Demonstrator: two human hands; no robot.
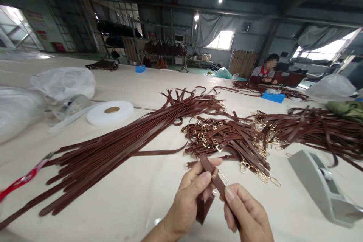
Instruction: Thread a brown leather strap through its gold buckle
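Note:
My left hand and my right hand both pinch a short brown leather strap with a gold buckle, held above the table's near edge. The left thumb and fingers grip the strap near the buckle; the right thumb presses its lower part. The strap's tail hangs down between my hands. Just beyond lies a pile of short buckled brown straps. A long bundle of brown straps stretches diagonally to the left.
A grey tape dispenser stands at the right. A white tape roll and plastic bags lie at the left. More straps pile at the right. A seated person works at the far side, near a blue tray.

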